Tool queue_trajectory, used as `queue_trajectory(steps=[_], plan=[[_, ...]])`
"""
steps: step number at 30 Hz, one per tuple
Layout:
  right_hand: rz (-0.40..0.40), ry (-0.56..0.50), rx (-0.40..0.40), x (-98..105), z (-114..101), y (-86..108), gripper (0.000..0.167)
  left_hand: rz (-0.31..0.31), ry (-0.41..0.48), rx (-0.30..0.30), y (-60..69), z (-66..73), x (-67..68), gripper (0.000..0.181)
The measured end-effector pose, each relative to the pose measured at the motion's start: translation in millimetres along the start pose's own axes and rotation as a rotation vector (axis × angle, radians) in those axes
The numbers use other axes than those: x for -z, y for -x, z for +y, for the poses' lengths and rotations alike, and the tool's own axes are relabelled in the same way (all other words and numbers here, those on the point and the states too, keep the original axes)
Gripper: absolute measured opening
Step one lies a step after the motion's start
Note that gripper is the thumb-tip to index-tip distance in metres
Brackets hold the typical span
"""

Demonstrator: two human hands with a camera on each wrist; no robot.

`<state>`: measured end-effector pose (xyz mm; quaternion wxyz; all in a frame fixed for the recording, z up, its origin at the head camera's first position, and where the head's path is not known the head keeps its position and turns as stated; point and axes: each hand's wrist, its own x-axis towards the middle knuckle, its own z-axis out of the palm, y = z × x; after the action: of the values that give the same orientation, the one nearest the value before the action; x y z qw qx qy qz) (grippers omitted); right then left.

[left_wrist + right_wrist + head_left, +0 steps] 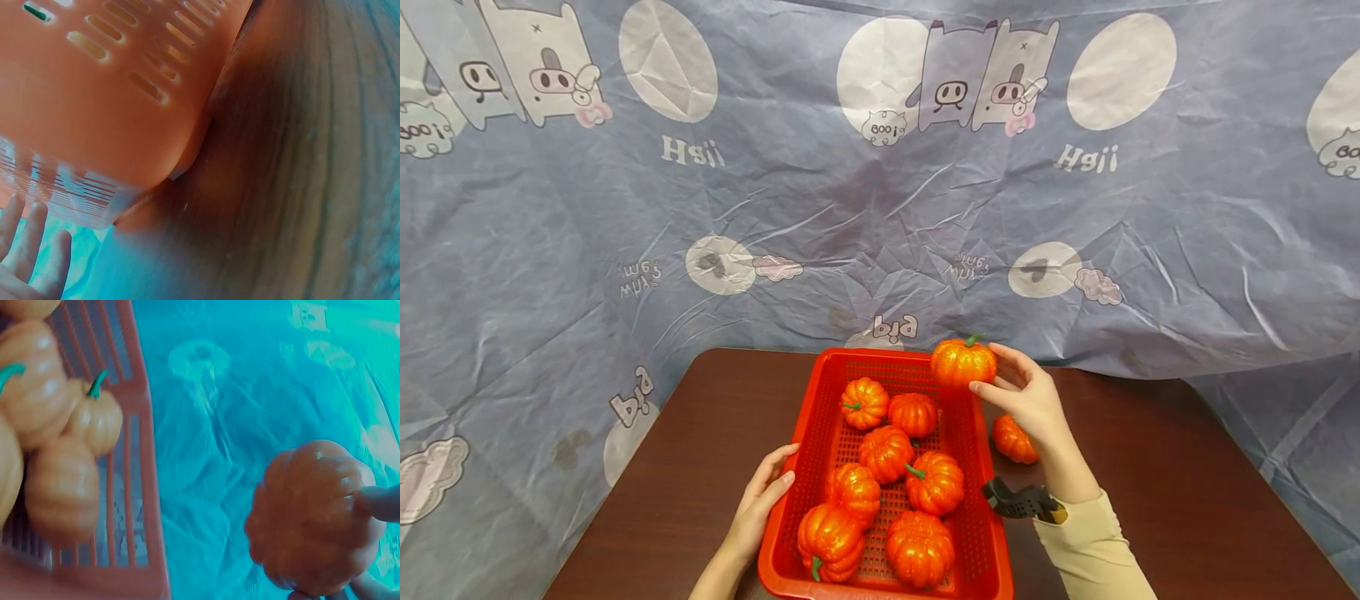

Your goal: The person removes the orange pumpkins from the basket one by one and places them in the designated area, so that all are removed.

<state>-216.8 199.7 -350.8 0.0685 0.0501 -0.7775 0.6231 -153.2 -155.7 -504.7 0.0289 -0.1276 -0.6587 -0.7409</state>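
Left hand (752, 504) at the red basket (880, 357), right hand (1030, 398) pinching the raised pumpkin (962, 364)

Hands well apart, either side of the basket. Left: fingers extended, tips at the left rim; the left wrist view puts them beside the slotted wall. Right: thumb and fingers clamped on the raised pumpkin, seen over the basket's far right corner in the head view, green stem up. Right wrist view shows its ribbed body, a gap between it and the basket rim.

Near end of basket: near left pumpkin (831, 543), stem toward the near edge; near right pumpkin (921, 548) level with it, set apart. On the right arm, cream sleeve (1097, 546) and black wrist mount (1021, 502).

Mid-basket: middle left pumpkin (853, 493) close against the near left one; middle right pumpkin (936, 483), stem pointing left; just beyond, central pumpkin (884, 454).

Far end: far left pumpkin (865, 403), green stem showing, and far right pumpkin (913, 414), side by side. Seven inside altogether.

Outside, right of basket: loose pumpkin (1013, 440) on the dark brown surface (737, 417), partly behind the right hand and wrist.

Backdrop: creased grey-blue cloth (535, 250), printed with pig-faced figures and pale ovals; turquoise in the right wrist view.
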Motion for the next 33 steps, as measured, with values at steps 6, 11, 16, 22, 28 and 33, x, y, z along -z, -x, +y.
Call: queue_trajectory(steps=[6, 11, 16, 22, 28, 33], plan=[[0.141, 0.027, 0.021, 22, 17, 12.3, 0.067, 0.003, 0.000, 0.000, -0.1, 0.1, -0.2, 0.038], [0.294, 0.017, -0.003, 36, 34, 19.7, 0.068, 0.021, -0.021, 0.007, -0.4, 0.3, -0.1, 0.038], [0.433, -0.004, -0.083, 49, 52, 25.1, 0.069, 0.023, -0.019, 0.005, -0.3, 0.6, -0.8, 0.038], [0.556, -0.059, -0.131, 63, 77, 30.7, 0.070, 0.010, -0.005, 0.004, 0.1, 0.8, -0.9, 0.038], [0.620, -0.046, -0.198, 72, 100, 36.4, 0.072, 0.009, -0.012, -0.001, 0.1, 0.6, -0.7, 0.038], [0.654, -0.029, -0.225, 78, 118, 41.5, 0.074, 0.007, -0.013, -0.004, 0.0, 0.2, -0.8, 0.038]])
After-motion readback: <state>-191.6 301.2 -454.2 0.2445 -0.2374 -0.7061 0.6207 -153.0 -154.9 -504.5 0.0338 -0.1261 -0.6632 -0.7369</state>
